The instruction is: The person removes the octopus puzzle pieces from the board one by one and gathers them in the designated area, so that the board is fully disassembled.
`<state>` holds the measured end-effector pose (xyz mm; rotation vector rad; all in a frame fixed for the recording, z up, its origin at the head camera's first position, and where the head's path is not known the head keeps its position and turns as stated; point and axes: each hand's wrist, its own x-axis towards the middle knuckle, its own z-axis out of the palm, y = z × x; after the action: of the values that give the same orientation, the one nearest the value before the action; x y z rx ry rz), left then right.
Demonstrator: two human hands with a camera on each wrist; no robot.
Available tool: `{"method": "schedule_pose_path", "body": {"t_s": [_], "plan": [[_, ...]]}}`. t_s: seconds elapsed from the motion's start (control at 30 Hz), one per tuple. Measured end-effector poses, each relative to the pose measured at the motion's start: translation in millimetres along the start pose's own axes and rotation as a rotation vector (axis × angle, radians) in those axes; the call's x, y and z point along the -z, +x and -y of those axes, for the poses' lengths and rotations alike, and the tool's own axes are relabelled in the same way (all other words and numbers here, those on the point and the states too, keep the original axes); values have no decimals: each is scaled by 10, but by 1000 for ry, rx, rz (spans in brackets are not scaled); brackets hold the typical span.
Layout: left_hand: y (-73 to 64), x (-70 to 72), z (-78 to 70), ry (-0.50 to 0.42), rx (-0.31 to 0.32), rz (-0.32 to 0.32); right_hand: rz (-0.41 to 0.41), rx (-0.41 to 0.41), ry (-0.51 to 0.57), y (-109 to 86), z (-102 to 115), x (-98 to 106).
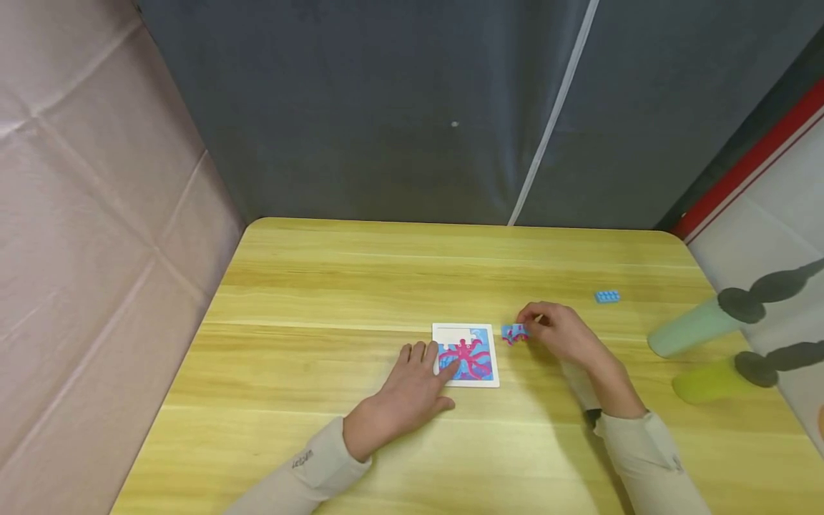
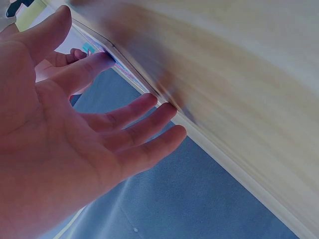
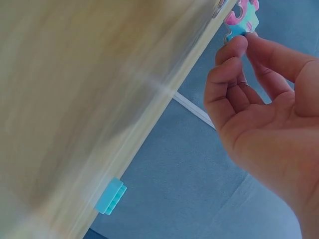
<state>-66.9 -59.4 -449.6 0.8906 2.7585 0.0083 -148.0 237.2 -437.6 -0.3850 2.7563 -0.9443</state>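
A square jigsaw puzzle point(image 1: 481, 368) in a white frame lies on the table, its picture a pink octopus on blue and purple. White backing shows in its upper left part. My left hand point(image 1: 412, 393) rests at the puzzle's left side with fingers spread, the index finger over the picture. Right of the frame, my right hand point(image 1: 563, 335) pinches a blue and pink puzzle piece point(image 1: 513, 333) between thumb and fingertips. In the right wrist view the same puzzle piece point(image 3: 242, 22) stands off the ends of the fingers.
A light blue toy brick point(image 1: 607, 296) lies toward the back right of the wooden table point(image 1: 309, 300). At the right edge stand a pale green cylinder point(image 1: 685, 329) and a yellow-green cylinder point(image 1: 704, 380), each with a dark top. A dark grey curtain point(image 1: 360, 114) hangs behind.
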Motion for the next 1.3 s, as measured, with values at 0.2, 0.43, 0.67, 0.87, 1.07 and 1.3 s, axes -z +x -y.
{"method": "schedule_pose_path", "body": {"t_s": [0.2, 0.43, 0.67, 0.87, 1.07, 1.3], "plan": [[7, -18, 0, 13, -4, -8, -2, -9, -2, 0, -31, 22], [2, -20, 1, 11, -5, -13, -7, -23, -12, 3, -62, 31], [-2, -11, 4, 2, -8, -17, -6, -24, -10, -1, -71, 43], [-2, -16, 4, 12, -9, -19, 3, -30, -18, -8, -91, 59], [-5, -23, 5, 19, -10, -24, 7, -35, -22, -20, -124, 82], [-3, -35, 14, 27, -25, -47, 15, -44, -28, -31, -172, 98]]}}
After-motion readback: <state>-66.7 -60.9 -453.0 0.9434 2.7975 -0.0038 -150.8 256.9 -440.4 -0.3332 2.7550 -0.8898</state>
